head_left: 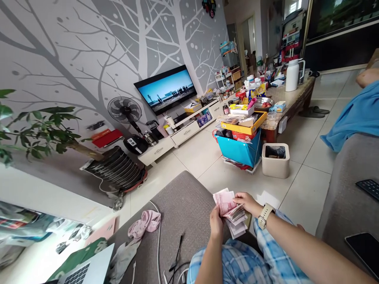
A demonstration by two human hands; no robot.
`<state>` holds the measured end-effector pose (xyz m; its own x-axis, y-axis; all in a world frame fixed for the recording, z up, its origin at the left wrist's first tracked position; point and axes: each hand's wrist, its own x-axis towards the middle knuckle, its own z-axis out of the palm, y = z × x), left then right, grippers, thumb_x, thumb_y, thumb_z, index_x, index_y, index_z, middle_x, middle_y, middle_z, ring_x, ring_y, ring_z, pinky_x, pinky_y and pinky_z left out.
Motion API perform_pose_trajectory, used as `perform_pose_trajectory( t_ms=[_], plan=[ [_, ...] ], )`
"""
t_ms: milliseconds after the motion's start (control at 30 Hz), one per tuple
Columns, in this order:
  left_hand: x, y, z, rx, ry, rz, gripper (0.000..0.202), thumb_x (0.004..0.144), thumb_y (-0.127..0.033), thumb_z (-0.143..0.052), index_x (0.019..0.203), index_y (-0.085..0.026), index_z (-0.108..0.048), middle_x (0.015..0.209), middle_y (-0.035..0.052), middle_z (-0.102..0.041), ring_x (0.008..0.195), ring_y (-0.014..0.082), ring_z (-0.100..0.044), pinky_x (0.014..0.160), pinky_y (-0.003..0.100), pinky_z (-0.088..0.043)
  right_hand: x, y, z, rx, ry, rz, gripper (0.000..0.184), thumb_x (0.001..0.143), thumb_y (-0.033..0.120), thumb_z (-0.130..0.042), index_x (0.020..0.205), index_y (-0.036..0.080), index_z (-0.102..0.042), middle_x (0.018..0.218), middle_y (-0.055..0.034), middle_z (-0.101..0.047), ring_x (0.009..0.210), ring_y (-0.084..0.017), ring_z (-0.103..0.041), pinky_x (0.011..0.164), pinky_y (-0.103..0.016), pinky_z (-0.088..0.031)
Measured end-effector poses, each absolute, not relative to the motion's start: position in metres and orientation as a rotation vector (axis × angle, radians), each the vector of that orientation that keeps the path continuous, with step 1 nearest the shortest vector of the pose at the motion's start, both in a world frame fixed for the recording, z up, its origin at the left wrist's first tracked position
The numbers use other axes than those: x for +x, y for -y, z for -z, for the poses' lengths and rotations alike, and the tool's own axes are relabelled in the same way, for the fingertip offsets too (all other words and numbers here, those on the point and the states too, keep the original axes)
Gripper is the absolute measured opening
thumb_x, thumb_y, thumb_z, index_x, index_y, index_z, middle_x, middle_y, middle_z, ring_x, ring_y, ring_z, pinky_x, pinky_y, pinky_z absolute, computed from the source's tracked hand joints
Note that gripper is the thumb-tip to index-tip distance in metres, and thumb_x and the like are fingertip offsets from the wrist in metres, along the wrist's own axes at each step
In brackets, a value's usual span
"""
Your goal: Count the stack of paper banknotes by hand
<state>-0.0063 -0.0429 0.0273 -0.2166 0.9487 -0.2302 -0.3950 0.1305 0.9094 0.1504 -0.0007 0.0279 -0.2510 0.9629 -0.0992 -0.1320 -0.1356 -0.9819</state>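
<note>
- Gripped a stack of pink banknotes (230, 208) from below with the left hand (216, 225), fingers closed around the lower end of the stack.
- Pinched the upper notes with the right hand (248, 203), thumb and fingers pressed together on the fanned top edge.
- Wore a pale-strapped watch (264, 215) on the right wrist.
- Held the banknotes between both hands, just above the lap in blue plaid shorts (237, 260) and over the front edge of a grey sofa cushion (183, 201).
- Sat with a crumpled pink cloth (146, 223) lying on the cushion to the left, near loose black and white cables (176, 256), and an open laptop (85, 270) further left.
- Faced a tiled floor with a beige waste bin (276, 159) just beside a blue box (239, 150) piled with packets, both well apart from the hands.
- Looked past them towards a long, cluttered table (296, 100) carrying a white jug (292, 75).
- Had a lit television (166, 88) and a standing fan (124, 110) against the tree-patterned wall on the left.
- Left a dark phone (365, 248) and a remote (368, 187) lying on the grey seat to the right.
</note>
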Motion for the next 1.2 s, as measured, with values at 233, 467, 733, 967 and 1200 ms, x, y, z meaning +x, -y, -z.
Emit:
perform_pose_trajectory(
  t_ms=[233, 467, 733, 967, 1200],
  plan=[
    [-0.002, 0.024, -0.034, 0.857, -1.215, -1.435, 0.022, 0.071, -0.035, -0.067, 0.068, -0.013, -0.068, 0.072, 0.0090, -0.066, 0.064, 0.0188, -0.057, 0.064, 0.030, -0.044, 0.147, -0.011, -0.014, -1.042, 1.066, -1.536, 0.029, 0.065, 0.043, -0.063, 0.060, 0.017, -0.050, 0.056, 0.0031, -0.046, 0.055, -0.012, -0.041, 0.058, -0.028, -0.030],
    [-0.017, 0.013, -0.032, 0.680, -1.121, -1.355, 0.037, 0.070, -0.042, -0.069, 0.091, -0.013, -0.067, 0.084, 0.0088, -0.068, 0.070, 0.0194, -0.062, 0.065, 0.030, -0.047, 0.137, -0.031, -0.013, -0.993, 1.011, -1.638, 0.032, 0.061, 0.044, -0.068, 0.062, 0.017, -0.050, 0.055, 0.0040, -0.047, 0.054, -0.012, -0.042, 0.058, -0.027, -0.031],
    [-0.001, 0.034, -0.031, 0.664, -1.140, -1.456, 0.027, 0.070, -0.039, -0.067, 0.078, -0.013, -0.068, 0.072, 0.0041, -0.065, 0.061, 0.0133, -0.056, 0.060, 0.025, -0.043, 0.146, -0.012, -0.024, -0.976, 0.995, -1.642, 0.025, 0.062, 0.037, -0.069, 0.062, 0.016, -0.055, 0.056, 0.0031, -0.049, 0.056, -0.012, -0.043, 0.058, -0.027, -0.030],
    [0.005, 0.038, -0.022, 0.626, -1.171, -1.477, 0.026, 0.069, -0.038, -0.069, 0.076, -0.013, -0.067, 0.068, 0.0021, -0.063, 0.058, 0.0125, -0.053, 0.057, 0.024, -0.042, 0.152, -0.006, -0.036, -1.016, 0.976, -1.628, 0.027, 0.061, 0.040, -0.069, 0.064, 0.015, -0.058, 0.058, 0.0023, -0.053, 0.058, -0.013, -0.045, 0.060, -0.028, -0.031],
    [0.005, 0.038, -0.027, 0.625, -1.168, -1.498, 0.025, 0.071, -0.036, -0.067, 0.079, -0.012, -0.068, 0.074, 0.0048, -0.067, 0.066, 0.0160, -0.060, 0.064, 0.027, -0.046, 0.152, -0.004, -0.042, -0.984, 0.965, -1.659, 0.029, 0.060, 0.041, -0.071, 0.065, 0.015, -0.059, 0.060, 0.0008, -0.057, 0.059, -0.014, -0.049, 0.061, -0.028, -0.034]
  ],
)
